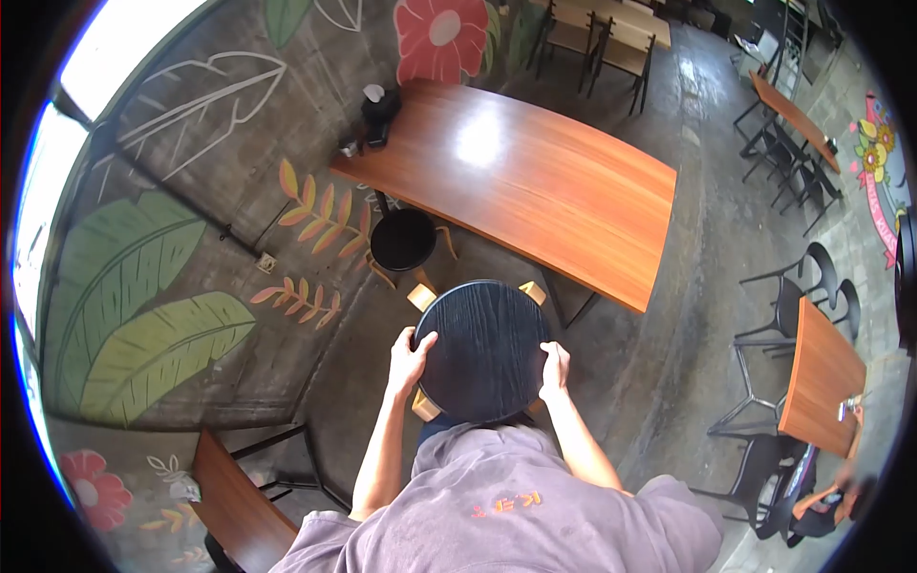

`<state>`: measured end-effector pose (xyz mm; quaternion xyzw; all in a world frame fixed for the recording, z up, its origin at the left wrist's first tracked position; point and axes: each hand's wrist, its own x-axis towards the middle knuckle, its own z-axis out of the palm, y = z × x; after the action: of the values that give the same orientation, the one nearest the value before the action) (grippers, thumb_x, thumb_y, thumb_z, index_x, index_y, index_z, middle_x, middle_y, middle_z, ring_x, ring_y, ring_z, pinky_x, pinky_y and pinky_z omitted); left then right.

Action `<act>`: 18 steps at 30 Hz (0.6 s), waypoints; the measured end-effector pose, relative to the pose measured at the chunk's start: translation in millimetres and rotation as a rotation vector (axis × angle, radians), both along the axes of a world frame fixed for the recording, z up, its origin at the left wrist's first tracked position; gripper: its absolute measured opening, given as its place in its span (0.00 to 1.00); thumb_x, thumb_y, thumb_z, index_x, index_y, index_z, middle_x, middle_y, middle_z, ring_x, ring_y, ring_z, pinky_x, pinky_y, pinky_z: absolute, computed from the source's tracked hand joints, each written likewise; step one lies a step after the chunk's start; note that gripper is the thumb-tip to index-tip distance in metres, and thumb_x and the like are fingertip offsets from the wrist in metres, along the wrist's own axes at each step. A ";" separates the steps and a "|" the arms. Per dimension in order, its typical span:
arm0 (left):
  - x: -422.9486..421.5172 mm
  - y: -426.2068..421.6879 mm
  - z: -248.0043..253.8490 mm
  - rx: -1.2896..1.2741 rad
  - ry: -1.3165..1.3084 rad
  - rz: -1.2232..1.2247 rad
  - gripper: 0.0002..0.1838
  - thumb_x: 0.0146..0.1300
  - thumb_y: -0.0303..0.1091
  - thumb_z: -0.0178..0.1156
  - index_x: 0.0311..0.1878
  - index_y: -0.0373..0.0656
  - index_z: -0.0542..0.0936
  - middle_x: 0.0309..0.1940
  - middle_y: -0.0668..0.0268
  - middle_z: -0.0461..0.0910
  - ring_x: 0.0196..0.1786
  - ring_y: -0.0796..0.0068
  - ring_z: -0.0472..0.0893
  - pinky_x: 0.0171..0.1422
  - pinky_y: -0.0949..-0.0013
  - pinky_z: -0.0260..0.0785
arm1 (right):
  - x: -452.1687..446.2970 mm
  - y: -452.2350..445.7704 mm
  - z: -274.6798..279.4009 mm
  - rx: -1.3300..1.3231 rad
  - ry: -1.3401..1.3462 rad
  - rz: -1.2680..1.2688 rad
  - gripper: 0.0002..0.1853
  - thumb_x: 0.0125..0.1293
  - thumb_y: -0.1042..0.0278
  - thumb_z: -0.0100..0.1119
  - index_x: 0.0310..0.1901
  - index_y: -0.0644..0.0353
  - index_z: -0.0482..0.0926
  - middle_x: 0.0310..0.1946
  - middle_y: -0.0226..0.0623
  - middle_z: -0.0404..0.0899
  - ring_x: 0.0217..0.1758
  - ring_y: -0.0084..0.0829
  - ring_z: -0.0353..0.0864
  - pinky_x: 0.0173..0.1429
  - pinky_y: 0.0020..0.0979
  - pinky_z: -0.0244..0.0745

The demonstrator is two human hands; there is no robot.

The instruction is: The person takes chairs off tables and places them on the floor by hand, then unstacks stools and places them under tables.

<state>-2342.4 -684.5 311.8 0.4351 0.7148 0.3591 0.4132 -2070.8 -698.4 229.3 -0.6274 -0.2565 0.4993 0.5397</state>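
A stool with a round black seat (484, 350) and light wooden legs is held in front of my body, its seat facing the camera. My left hand (411, 361) grips the left edge of the seat, the thumb on top. On the right edge my right hand (554, 370) is closed round the rim. Just beyond, a second black stool (403, 239) stands at the near left corner of a long wooden table (535, 191).
Dark containers (379, 115) stand at the table's left end, by the painted wall (229, 229). Another wooden table (239, 506) is at lower left. At right are black chairs (785, 306), a table (826, 382) and a seated person (826, 506). Wooden chairs (623, 53) stand at the back.
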 end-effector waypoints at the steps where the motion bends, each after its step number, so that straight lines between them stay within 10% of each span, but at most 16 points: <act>1: -3.5 15.8 -9.4 -0.007 0.000 -0.035 0.22 0.57 0.45 0.63 0.44 0.35 0.75 0.34 0.62 0.78 0.38 0.74 0.76 0.46 0.71 0.68 | -2.0 11.0 -14.0 -0.027 -0.052 -0.024 0.17 0.57 0.60 0.48 0.27 0.69 0.74 0.23 0.38 0.73 0.31 0.29 0.69 0.40 0.31 0.65; 13: -34.5 182.6 -124.9 -0.291 -0.027 -0.339 0.19 0.53 0.35 0.59 0.47 0.33 0.74 0.40 0.57 0.78 0.45 0.68 0.77 0.51 0.68 0.67 | -7.1 113.4 -112.2 -0.492 -0.112 0.130 0.20 0.59 0.53 0.48 0.37 0.64 0.79 0.40 0.44 0.80 0.47 0.37 0.76 0.52 0.35 0.68; 14: -37.9 188.2 -142.8 -0.310 -0.024 -0.359 0.19 0.53 0.35 0.59 0.47 0.33 0.74 0.40 0.57 0.78 0.45 0.68 0.77 0.51 0.68 0.67 | -9.9 122.7 -116.7 -0.513 -0.118 0.119 0.14 0.55 0.53 0.50 0.29 0.56 0.77 0.26 0.29 0.74 0.24 0.24 0.67 0.25 0.28 0.60; 18: -42.8 253.2 -248.4 -0.320 -0.034 -0.378 0.22 0.50 0.36 0.57 0.47 0.33 0.73 0.41 0.54 0.78 0.46 0.64 0.77 0.53 0.66 0.66 | -24.4 162.2 -186.3 -0.565 -0.153 0.049 0.16 0.56 0.50 0.50 0.32 0.55 0.78 0.27 0.31 0.74 0.25 0.24 0.67 0.26 0.29 0.60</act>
<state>-2385.2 -431.3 63.4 0.4840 0.6615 0.1647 0.5487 -2095.3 -536.2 43.0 -0.7824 -0.1622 0.5150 0.3104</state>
